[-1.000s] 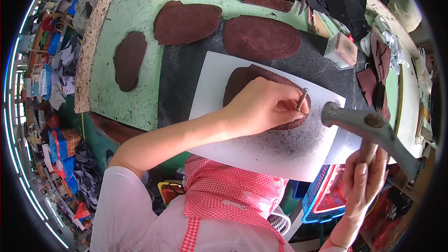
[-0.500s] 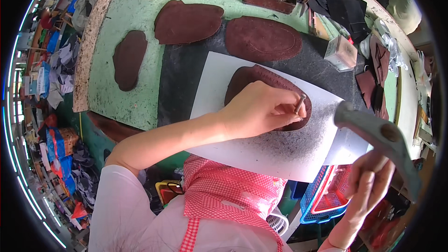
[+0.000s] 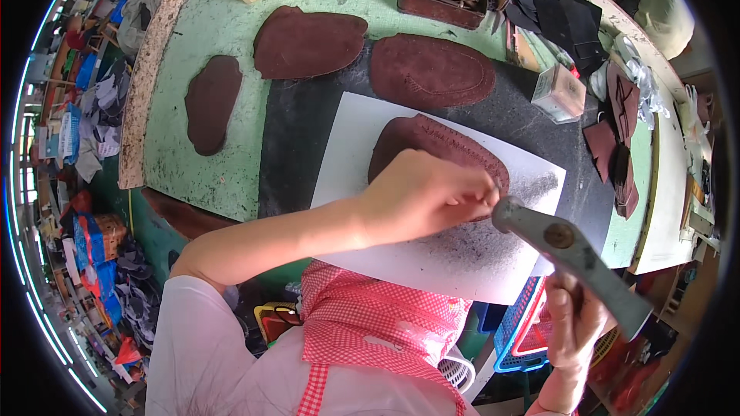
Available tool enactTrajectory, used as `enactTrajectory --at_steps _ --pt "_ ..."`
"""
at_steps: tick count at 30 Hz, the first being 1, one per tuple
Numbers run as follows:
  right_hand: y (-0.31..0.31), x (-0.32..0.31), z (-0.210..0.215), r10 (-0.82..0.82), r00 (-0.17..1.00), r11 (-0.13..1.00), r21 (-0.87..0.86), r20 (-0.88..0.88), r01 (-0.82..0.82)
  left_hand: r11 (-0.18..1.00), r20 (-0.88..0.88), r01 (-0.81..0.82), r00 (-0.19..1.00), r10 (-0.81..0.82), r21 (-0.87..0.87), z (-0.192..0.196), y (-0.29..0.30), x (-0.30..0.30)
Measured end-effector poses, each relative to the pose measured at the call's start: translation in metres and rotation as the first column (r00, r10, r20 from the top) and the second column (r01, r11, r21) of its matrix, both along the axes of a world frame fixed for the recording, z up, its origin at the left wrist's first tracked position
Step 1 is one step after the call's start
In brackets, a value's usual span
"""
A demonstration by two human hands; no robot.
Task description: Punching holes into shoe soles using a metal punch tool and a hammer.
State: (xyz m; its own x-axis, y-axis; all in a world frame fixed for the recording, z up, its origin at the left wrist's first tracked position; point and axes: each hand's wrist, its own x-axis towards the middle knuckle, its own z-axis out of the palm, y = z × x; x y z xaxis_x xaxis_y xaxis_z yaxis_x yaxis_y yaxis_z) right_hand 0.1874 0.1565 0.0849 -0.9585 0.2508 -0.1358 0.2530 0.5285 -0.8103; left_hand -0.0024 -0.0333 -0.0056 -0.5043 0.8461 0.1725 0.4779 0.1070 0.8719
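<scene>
Your left hand (image 3: 432,194) pinched a punch, hidden from view, at the brown leather (image 3: 432,137); your right hand (image 3: 573,323) gripped a hammer (image 3: 590,263), head just beside your left.

I can read no lettering, label, number or sign, neither on the table (image 3: 223,31) before me nor among the piled goods (image 3: 89,235) at my left, too small to make out.
</scene>
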Motion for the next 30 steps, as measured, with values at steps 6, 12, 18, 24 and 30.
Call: enactTrajectory --at_steps 6,12,18,24,30 --pt "0.011 0.023 -0.002 -0.138 0.984 0.987 0.064 -0.114 0.146 1.0 0.298 0.017 0.954 -0.013 -0.011 0.004 -0.001 -0.005" --pt "-0.011 -0.019 0.014 -0.007 1.0 0.998 0.058 0.016 0.006 0.999 -0.268 0.032 0.963 -0.029 0.009 -0.001 -0.006 0.002" --pt "0.004 -0.02 -0.016 0.034 0.999 0.997 0.067 0.026 -0.036 0.993 0.355 0.061 0.93 -0.094 0.102 0.002 0.001 -0.015" --pt "-0.01 -0.024 -0.023 0.057 0.983 0.979 0.185 0.177 -0.09 0.948 0.214 -0.099 0.976 0.033 0.302 0.001 0.066 -0.05" --pt "-0.013 -0.021 -0.029 0.032 0.984 0.997 0.061 0.175 -0.043 0.949 -0.346 -0.134 0.909 0.233 0.287 -0.002 0.147 -0.091"
